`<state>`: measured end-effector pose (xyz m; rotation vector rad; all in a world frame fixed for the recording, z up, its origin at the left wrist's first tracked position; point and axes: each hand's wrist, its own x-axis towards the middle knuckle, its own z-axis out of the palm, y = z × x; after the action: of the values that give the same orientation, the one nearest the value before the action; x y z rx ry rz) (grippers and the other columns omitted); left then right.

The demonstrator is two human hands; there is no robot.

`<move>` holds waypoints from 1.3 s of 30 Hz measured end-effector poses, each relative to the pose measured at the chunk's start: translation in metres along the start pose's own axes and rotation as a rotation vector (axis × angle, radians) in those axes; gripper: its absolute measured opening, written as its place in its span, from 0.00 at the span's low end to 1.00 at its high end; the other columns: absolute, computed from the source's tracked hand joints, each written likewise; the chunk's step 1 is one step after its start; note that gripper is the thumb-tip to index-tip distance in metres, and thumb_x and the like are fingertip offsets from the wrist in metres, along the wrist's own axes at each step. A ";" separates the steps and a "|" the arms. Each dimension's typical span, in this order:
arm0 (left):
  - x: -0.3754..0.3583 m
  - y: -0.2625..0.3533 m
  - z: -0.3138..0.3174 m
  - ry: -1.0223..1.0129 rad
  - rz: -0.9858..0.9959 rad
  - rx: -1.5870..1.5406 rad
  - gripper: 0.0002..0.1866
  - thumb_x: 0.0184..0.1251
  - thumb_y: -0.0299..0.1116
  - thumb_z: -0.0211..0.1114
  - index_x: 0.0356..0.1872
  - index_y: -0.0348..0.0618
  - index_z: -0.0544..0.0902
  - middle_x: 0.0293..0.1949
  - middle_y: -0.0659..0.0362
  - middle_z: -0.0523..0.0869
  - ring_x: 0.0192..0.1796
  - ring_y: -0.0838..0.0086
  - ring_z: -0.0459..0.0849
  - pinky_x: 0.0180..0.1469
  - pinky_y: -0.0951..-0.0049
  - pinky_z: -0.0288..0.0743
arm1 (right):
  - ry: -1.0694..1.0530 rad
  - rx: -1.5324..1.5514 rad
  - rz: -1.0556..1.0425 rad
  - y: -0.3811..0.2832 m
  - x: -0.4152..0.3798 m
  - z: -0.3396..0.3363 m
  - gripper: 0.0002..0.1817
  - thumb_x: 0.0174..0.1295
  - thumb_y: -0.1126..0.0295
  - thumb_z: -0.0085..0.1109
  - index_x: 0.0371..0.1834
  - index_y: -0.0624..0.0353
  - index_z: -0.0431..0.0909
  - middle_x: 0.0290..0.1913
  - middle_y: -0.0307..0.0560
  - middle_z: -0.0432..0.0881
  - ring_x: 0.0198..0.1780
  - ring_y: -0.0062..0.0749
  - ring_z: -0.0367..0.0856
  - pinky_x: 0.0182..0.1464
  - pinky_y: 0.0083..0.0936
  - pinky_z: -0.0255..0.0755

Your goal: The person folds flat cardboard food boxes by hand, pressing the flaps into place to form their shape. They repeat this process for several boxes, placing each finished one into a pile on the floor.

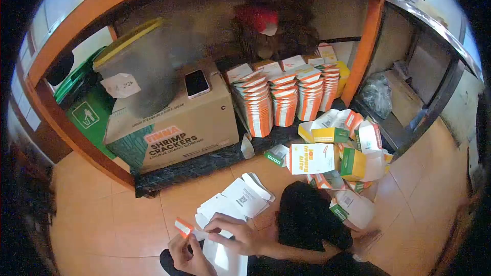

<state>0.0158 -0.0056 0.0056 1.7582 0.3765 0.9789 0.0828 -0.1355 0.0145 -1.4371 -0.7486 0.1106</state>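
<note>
A partly folded white carton point(224, 255) with an orange-and-white striped flap point(183, 227) lies over my lap. My left hand point(187, 253) pinches it just below the striped flap. Bent over its upper edge, the fingers of my right hand point(235, 235) press on the white card. Just beyond my hands, flat white cartons point(240, 199) with a printed code lie on the floor in a loose pile.
Stacked orange-and-white cartons point(255, 110) stand on the low shelf, beside a shrimp crackers box point(179, 133) holding a phone point(197, 83) and a grey bucket point(143, 66). Folded boxes point(312, 159) lie heaped at the right. A green bin point(84, 115) stands at the left.
</note>
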 end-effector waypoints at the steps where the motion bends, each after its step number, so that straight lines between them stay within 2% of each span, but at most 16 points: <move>1: -0.002 0.004 -0.002 -0.004 0.079 0.136 0.07 0.64 0.18 0.65 0.43 0.33 0.83 0.37 0.54 0.86 0.38 0.73 0.83 0.44 0.77 0.78 | 0.032 -0.004 -0.063 0.000 0.001 0.003 0.09 0.62 0.76 0.62 0.43 0.66 0.79 0.41 0.48 0.77 0.44 0.33 0.78 0.47 0.28 0.72; 10: -0.019 0.000 0.002 -0.005 0.121 0.008 0.12 0.65 0.18 0.63 0.48 0.25 0.81 0.47 0.40 0.85 0.42 0.62 0.86 0.49 0.68 0.82 | 0.153 -0.015 -0.190 0.006 -0.003 0.022 0.11 0.59 0.79 0.63 0.45 0.65 0.82 0.41 0.47 0.78 0.44 0.35 0.79 0.47 0.28 0.74; 13: -0.012 -0.003 0.019 0.031 0.524 -0.245 0.13 0.67 0.24 0.62 0.49 0.24 0.80 0.45 0.39 0.85 0.43 0.59 0.86 0.48 0.65 0.82 | 0.189 -0.099 -0.230 0.013 -0.008 0.030 0.11 0.58 0.79 0.63 0.45 0.66 0.81 0.43 0.48 0.78 0.44 0.37 0.79 0.46 0.30 0.74; 14: -0.026 0.006 0.020 0.111 0.316 0.108 0.18 0.72 0.33 0.58 0.49 0.24 0.80 0.45 0.38 0.85 0.43 0.56 0.86 0.48 0.61 0.82 | 0.196 -0.145 -0.250 0.012 -0.011 0.032 0.12 0.58 0.78 0.63 0.45 0.66 0.81 0.44 0.49 0.78 0.44 0.38 0.79 0.47 0.31 0.75; 18: -0.035 -0.049 0.001 0.179 0.659 0.439 0.23 0.71 0.37 0.58 0.56 0.24 0.75 0.55 0.36 0.79 0.42 0.57 0.85 0.45 0.61 0.82 | 0.168 -0.314 -0.437 0.007 -0.008 0.027 0.19 0.60 0.73 0.56 0.56 0.61 0.76 0.55 0.55 0.74 0.55 0.49 0.77 0.57 0.37 0.73; 20: -0.024 -0.011 -0.003 0.011 0.111 -0.071 0.40 0.64 0.50 0.66 0.66 0.25 0.66 0.61 0.36 0.73 0.49 0.58 0.82 0.48 0.64 0.79 | 0.173 -0.437 -0.509 0.007 -0.012 0.023 0.27 0.59 0.74 0.55 0.65 0.54 0.70 0.56 0.57 0.74 0.56 0.50 0.77 0.58 0.38 0.73; 23: 0.007 -0.081 -0.040 -0.283 0.597 -0.321 0.48 0.60 0.59 0.67 0.69 0.27 0.63 0.67 0.41 0.68 0.61 0.64 0.75 0.55 0.69 0.73 | 0.121 -0.649 -0.360 0.007 -0.019 0.016 0.28 0.60 0.76 0.55 0.66 0.52 0.69 0.52 0.55 0.75 0.53 0.48 0.79 0.55 0.35 0.75; 24: 0.008 -0.015 -0.026 -0.048 0.065 -0.206 0.44 0.64 0.57 0.63 0.70 0.30 0.63 0.67 0.42 0.68 0.64 0.63 0.73 0.59 0.67 0.71 | 0.092 -0.696 -0.235 0.023 -0.021 0.020 0.23 0.59 0.78 0.55 0.61 0.57 0.74 0.48 0.51 0.76 0.51 0.43 0.79 0.53 0.32 0.76; 25: 0.008 0.008 -0.019 -0.050 0.066 -0.213 0.44 0.64 0.57 0.63 0.70 0.30 0.63 0.67 0.42 0.68 0.64 0.63 0.73 0.59 0.67 0.71 | 0.063 -0.741 -0.112 0.032 -0.022 0.021 0.19 0.59 0.79 0.56 0.56 0.62 0.78 0.44 0.47 0.77 0.49 0.39 0.80 0.51 0.29 0.76; 26: 0.009 0.018 -0.015 0.208 -0.389 -0.164 0.37 0.70 0.54 0.57 0.70 0.34 0.64 0.67 0.43 0.68 0.66 0.61 0.70 0.64 0.64 0.69 | 0.118 -0.641 -0.008 0.022 -0.019 0.017 0.18 0.57 0.78 0.58 0.53 0.61 0.79 0.43 0.46 0.77 0.49 0.38 0.80 0.50 0.29 0.77; 28: 0.011 -0.005 -0.014 0.258 -0.240 -0.326 0.32 0.74 0.50 0.53 0.68 0.36 0.66 0.64 0.43 0.71 0.66 0.59 0.71 0.67 0.61 0.67 | 0.245 -0.599 -0.011 0.014 -0.017 0.013 0.16 0.55 0.76 0.59 0.49 0.61 0.79 0.42 0.43 0.77 0.49 0.37 0.80 0.49 0.29 0.79; 31: -0.007 -0.054 -0.017 -0.446 0.023 -0.775 0.29 0.75 0.48 0.51 0.67 0.37 0.67 0.64 0.44 0.72 0.65 0.56 0.71 0.70 0.57 0.66 | 0.277 -0.682 -0.347 0.023 -0.010 0.014 0.13 0.55 0.74 0.60 0.43 0.64 0.78 0.44 0.47 0.76 0.47 0.42 0.81 0.47 0.32 0.80; 32: -0.009 -0.054 -0.020 -0.330 -0.531 -0.638 0.29 0.76 0.49 0.51 0.67 0.38 0.67 0.64 0.44 0.72 0.65 0.55 0.72 0.67 0.60 0.68 | 0.187 -0.607 -0.325 0.014 -0.009 0.016 0.14 0.55 0.73 0.59 0.45 0.65 0.77 0.46 0.51 0.75 0.48 0.45 0.80 0.48 0.32 0.80; 35: -0.015 -0.101 -0.028 -0.220 -0.416 -0.194 0.26 0.77 0.50 0.49 0.61 0.36 0.73 0.61 0.44 0.74 0.57 0.58 0.77 0.59 0.62 0.73 | 0.116 -0.531 -0.326 0.026 -0.010 0.026 0.17 0.54 0.72 0.57 0.47 0.67 0.76 0.50 0.55 0.74 0.53 0.49 0.78 0.54 0.36 0.78; 36: 0.001 -0.010 -0.006 -0.214 -0.438 -0.138 0.22 0.77 0.47 0.50 0.51 0.35 0.78 0.58 0.46 0.75 0.47 0.64 0.78 0.52 0.60 0.74 | 0.140 -0.509 -0.361 0.020 -0.009 0.021 0.17 0.54 0.72 0.56 0.47 0.67 0.76 0.49 0.54 0.74 0.53 0.49 0.78 0.56 0.37 0.77; 39: -0.004 -0.027 -0.015 -0.218 0.249 -0.282 0.18 0.75 0.42 0.56 0.46 0.33 0.79 0.52 0.48 0.79 0.44 0.68 0.77 0.51 0.59 0.75 | 0.211 -0.323 -0.355 0.007 -0.002 0.008 0.11 0.59 0.73 0.57 0.43 0.67 0.75 0.43 0.50 0.75 0.44 0.48 0.79 0.50 0.38 0.75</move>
<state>0.0070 0.0121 -0.0189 1.6548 -0.1184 0.9489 0.0798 -0.1286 0.0066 -1.5648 -0.8607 -0.4474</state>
